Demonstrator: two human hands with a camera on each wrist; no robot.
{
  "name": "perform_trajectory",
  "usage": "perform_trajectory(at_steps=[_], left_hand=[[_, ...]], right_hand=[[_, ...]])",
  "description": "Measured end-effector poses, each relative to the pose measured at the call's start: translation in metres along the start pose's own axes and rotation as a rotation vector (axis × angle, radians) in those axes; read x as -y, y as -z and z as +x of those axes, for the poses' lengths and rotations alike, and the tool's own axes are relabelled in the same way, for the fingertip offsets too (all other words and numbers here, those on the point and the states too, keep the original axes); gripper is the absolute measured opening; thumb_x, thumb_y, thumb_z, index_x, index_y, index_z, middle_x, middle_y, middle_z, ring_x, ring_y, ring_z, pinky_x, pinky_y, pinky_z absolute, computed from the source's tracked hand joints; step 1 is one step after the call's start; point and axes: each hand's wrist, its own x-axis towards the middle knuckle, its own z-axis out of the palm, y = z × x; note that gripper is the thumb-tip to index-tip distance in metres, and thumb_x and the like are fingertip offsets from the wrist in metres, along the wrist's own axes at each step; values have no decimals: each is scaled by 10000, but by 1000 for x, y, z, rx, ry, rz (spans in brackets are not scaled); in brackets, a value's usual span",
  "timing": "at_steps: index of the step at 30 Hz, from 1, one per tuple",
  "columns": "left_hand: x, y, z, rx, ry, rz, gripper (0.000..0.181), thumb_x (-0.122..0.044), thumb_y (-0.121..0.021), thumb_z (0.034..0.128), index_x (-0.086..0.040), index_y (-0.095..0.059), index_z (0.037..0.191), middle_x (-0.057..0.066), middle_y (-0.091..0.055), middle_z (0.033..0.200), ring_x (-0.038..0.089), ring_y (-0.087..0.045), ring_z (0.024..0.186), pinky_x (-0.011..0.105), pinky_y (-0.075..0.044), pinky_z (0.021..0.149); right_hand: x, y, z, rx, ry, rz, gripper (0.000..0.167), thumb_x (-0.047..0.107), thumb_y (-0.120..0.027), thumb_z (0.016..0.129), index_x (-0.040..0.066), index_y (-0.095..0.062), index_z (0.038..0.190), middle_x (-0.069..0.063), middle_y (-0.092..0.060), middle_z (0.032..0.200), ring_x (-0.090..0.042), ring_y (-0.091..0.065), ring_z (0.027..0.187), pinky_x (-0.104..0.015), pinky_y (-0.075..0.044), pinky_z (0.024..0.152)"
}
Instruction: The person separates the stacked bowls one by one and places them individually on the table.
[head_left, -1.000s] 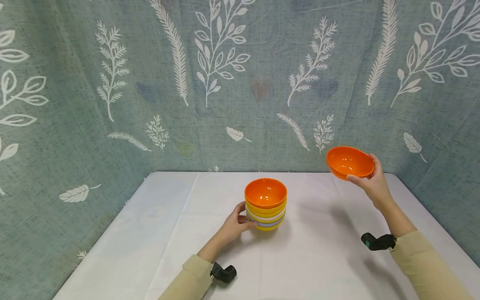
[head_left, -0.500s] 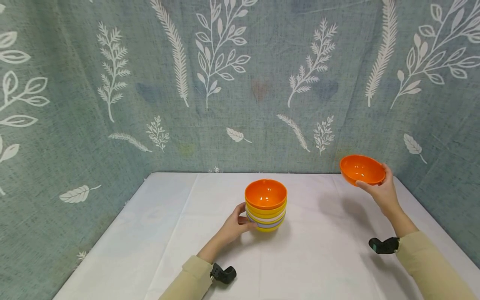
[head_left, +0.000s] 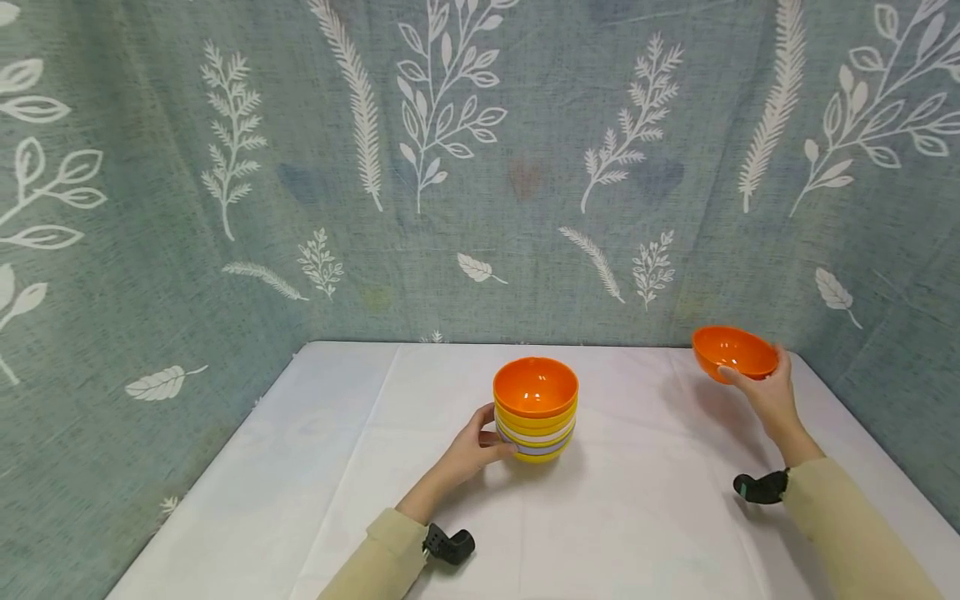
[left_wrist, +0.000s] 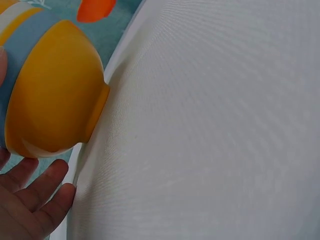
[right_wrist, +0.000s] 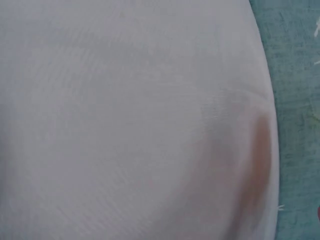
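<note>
In the head view a stack of bowls stands upright mid-table, an orange bowl on top and yellow, white and grey-blue ones below. My left hand holds the stack from its left side, thumb at the front and fingers round the back. Up close in the left wrist view are the yellow bottom bowl and the left fingers beside it. At the far right my right hand grips a single orange bowl by its right side, tilted slightly, above the cloth. Its underside is hidden in the head view.
A white cloth covers the table. Green leaf-patterned curtains rise at the back and both sides. Each wrist carries a black camera. The right wrist view shows mostly cloth, a soft shadow and the curtain.
My right hand has moved right and lower with the orange bowl, bringing it nearer the back right corner of the table. The left hand and the stack have stayed put.
</note>
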Motion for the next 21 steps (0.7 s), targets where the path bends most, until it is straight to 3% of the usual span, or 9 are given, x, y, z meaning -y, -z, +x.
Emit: perform_trajectory(at_steps=[3, 7, 21], left_hand=[[0, 0, 0, 3, -4, -4, 782, -233, -688, 822, -14, -234, 1419, 219, -328, 1422, 306, -537, 1089, 437, -439, 924], [1, 1, 0, 8, -6, -7, 777, -229, -684, 826, -12, -232, 1420, 217, -327, 1423, 297, -541, 1085, 439, -437, 925], [-1, 2, 0, 34, 1, 0, 788, -246, -673, 835, -11, -210, 1428, 209, -321, 1426, 310, -520, 1104, 441, -435, 928]], right_hand=[[-6, -2, 2, -25, -19, -11, 999, 447, -606, 834, 127, 112, 1453, -196, -60, 1498, -367, -200, 1301, -470, -231, 1090], [-9, -3, 1, -21, -44, -20, 970, 399, -591, 857, 85, 113, 1445, -238, -56, 1488, -415, -181, 1308, -518, -200, 1085], [-18, 0, -3, 141, -135, -126, 1044, 428, -569, 857, 45, 229, 1410, -348, 37, 1449, -503, -114, 1297, -577, -161, 1061]])
